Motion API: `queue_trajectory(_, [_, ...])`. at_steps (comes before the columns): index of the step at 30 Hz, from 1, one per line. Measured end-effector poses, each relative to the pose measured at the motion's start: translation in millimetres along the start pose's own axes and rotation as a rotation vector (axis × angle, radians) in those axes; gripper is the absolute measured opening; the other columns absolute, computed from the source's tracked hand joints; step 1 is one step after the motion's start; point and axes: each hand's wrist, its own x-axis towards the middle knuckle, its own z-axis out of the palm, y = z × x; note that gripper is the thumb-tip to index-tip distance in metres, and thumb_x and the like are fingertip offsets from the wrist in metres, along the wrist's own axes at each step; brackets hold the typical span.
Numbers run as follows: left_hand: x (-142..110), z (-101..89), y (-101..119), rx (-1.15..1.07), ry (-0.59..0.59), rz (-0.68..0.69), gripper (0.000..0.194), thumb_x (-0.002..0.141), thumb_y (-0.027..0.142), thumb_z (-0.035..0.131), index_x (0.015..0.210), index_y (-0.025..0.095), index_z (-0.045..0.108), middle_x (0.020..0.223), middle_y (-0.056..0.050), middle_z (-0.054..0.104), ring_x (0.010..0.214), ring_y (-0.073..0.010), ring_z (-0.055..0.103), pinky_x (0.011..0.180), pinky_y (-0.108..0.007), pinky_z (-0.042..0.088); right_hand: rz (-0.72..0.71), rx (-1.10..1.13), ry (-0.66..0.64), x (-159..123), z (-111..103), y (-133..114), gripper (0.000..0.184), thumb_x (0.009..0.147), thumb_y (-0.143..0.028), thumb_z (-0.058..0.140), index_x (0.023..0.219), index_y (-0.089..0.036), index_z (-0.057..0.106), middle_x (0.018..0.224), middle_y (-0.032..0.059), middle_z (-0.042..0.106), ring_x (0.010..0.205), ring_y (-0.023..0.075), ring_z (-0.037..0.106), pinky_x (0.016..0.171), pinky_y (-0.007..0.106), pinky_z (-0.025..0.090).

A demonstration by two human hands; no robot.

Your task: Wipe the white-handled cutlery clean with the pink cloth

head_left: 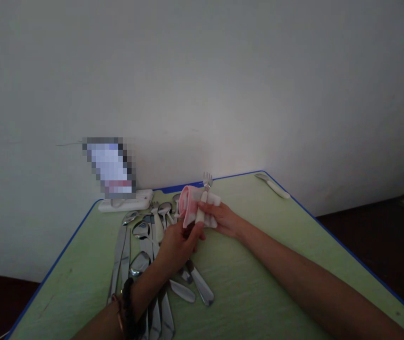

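Note:
Over the table, a fork (207,180) with a white handle stands nearly upright against a pink and white cloth (189,204). My left hand (176,243) is closed at the lower end of the handle, thumb against it, close to the cloth's bottom edge. From the other side my right hand (225,220) grips the fork and cloth together, its thumb across the handle and its other fingers partly hidden behind the cloth. Beneath my left hand and forearm lies a spread of metal cutlery, with several spoons (140,262) and knives (118,257) showing.
At the far right corner of the green table (258,264) lies a white-handled knife (273,185). A phone (109,166), blurred out, leans on a white stand (127,202) at the back left. Behind the table rises a pale wall (202,85).

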Motion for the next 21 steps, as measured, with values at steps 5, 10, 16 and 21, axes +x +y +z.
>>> queue_trajectory(5, [-0.4, -0.8, 3.7, 0.007, -0.008, -0.002, 0.041, 0.082, 0.049, 0.042, 0.063, 0.016, 0.058, 0.042, 0.002, 0.049, 0.038, -0.0119, 0.049, 0.041, -0.021, 0.035, 0.002, -0.017, -0.008, -0.8, 1.1, -0.1, 0.029, 0.064, -0.033, 0.073, 0.08, -0.014, 0.058, 0.063, 0.0, 0.065, 0.051, 0.012, 0.059, 0.046, 0.022, 0.047])
queue_trajectory(10, [1.1, -1.5, 2.3, -0.025, -0.002, 0.02, 0.034, 0.08, 0.046, 0.045, 0.063, 0.017, 0.052, 0.045, 0.004, 0.049, 0.038, -0.0103, 0.047, 0.041, -0.02, 0.035, -0.089, 0.053, 0.157, 4.9, -1.1, 2.1, 0.034, 0.068, -0.045, 0.068, 0.079, -0.014, 0.059, 0.065, 0.0009, 0.066, 0.056, 0.0114, 0.06, 0.055, 0.023, 0.049])
queue_trajectory(16, [0.3, -2.0, -0.1, -0.037, -0.041, 0.058, 0.028, 0.081, 0.041, 0.045, 0.066, 0.018, 0.049, 0.046, 0.007, 0.045, 0.041, -0.0095, 0.045, 0.043, -0.019, 0.033, -0.149, 0.094, 0.256, 8.9, -3.5, 0.3, 0.029, 0.064, -0.038, 0.073, 0.073, -0.014, 0.059, 0.058, -0.0017, 0.063, 0.053, 0.0101, 0.057, 0.055, 0.022, 0.047])
queue_trajectory(21, [-0.6, -2.7, -0.6, -0.006, -0.13, 0.082, 0.031, 0.084, 0.042, 0.041, 0.068, 0.017, 0.051, 0.054, 0.003, 0.054, 0.046, -0.0104, 0.049, 0.047, -0.02, 0.036, -0.13, 0.064, 0.247, 5.3, -0.3, -0.4, 0.031, 0.058, -0.035, 0.077, 0.073, -0.014, 0.059, 0.059, -0.0028, 0.063, 0.052, 0.0087, 0.056, 0.056, 0.022, 0.047])
